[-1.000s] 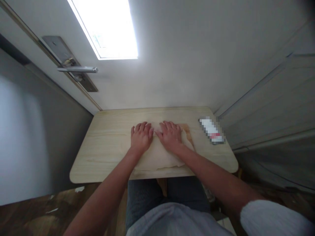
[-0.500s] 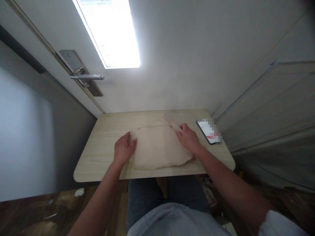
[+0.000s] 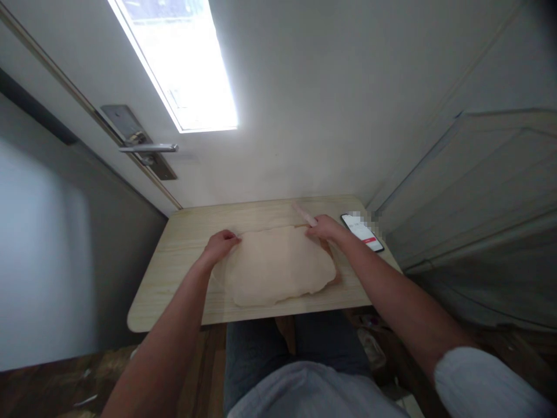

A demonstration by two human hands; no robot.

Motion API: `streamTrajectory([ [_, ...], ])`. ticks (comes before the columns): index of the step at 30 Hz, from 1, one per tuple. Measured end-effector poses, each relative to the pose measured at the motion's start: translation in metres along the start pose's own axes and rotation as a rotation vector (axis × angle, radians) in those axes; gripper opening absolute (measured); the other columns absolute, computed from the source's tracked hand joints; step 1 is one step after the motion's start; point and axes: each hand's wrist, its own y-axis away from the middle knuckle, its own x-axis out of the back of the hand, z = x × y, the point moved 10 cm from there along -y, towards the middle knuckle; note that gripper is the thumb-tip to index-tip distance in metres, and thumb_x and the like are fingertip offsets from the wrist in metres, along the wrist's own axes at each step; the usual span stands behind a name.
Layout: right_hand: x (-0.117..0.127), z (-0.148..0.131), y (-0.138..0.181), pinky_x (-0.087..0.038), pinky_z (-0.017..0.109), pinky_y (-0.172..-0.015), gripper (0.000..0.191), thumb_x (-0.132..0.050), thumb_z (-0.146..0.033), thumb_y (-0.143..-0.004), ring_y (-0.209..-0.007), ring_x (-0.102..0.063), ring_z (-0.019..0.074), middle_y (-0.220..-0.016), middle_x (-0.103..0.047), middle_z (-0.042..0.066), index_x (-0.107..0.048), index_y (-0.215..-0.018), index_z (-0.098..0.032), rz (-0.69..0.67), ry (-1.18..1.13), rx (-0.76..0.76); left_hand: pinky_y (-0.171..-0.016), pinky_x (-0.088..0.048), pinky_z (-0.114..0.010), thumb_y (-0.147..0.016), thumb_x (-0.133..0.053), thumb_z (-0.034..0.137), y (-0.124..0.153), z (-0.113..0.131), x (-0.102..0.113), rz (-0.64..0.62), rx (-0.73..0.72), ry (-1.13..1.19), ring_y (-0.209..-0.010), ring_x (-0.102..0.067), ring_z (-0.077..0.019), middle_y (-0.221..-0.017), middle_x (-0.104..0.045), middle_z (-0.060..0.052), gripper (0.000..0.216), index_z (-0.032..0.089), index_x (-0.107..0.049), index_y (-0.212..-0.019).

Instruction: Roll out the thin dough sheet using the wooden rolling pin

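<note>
Lower centre of the frame, our left hand (image 3: 221,244) pinches the upper-left corner of a flat, cream-coloured sheet (image 3: 281,268) on the pale wood-grained table (image 3: 172,284); our right hand (image 3: 324,227) grips a slender, whitish strip (image 3: 303,215).

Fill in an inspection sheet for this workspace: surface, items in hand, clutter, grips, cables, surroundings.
Surface: wood-look table with rounded corners, set close against a door.
Items in hand: pale sheet spread flat, material unclear; brownish piece showing at its right edge; pale strip at the right hand.
Clutter: phone, screen lit, on the table's right side.
Grips: left hand with fingers together at the sheet's far left corner, pinch unclear; right hand holding the strip near the far right corner.
Cables: nothing seen on the table.
Surroundings: door handle and bright window ahead.
</note>
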Motion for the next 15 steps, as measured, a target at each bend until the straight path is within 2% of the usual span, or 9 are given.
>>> streamTrajectory([
  [6, -0.006, -0.022, -0.005, -0.041, 0.021, -0.056, 0.029, -0.075, -0.023, -0.072, -0.069, -0.063, 0.015, -0.091, -0.071, 0.006, -0.071, -0.099, -0.013, -0.046, -0.057, 0.062, -0.061, -0.042, -0.027, -0.068, -0.063, 0.043, 0.011, 0.017, -0.007, -0.109, -0.034, 0.053, -0.067, -0.059, -0.0168, -0.073, -0.067, -0.002, 0.028, 0.018, -0.069, -0.077],
  [9, -0.013, -0.035, -0.007, -0.04, 0.021, -0.054, 0.03, -0.074, -0.024, -0.074, -0.06, -0.059, 0.0123, -0.081, -0.069, 0.003, -0.07, -0.101, -0.013, -0.104, -0.087, 0.088, -0.058, -0.04, -0.026, -0.07, -0.062, 0.044, 0.02, 0.03, -0.012, -0.188, -0.072, 0.078, -0.063, -0.056, -0.0154, -0.069, -0.066, 0.0, 0.028, 0.018, -0.072, -0.078],
  [15, -0.034, -0.058, -0.014, -0.037, 0.021, -0.051, 0.028, -0.072, -0.024, -0.076, -0.047, -0.048, 0.0095, -0.058, -0.056, -0.005, -0.07, -0.103, -0.016, -0.294, -0.135, 0.142, -0.06, -0.042, -0.025, -0.076, -0.064, 0.046, 0.042, 0.065, -0.01, -0.241, -0.231, 0.265, -0.065, -0.055, -0.0136, -0.073, -0.066, 0.0, 0.031, 0.018, -0.072, -0.086],
])
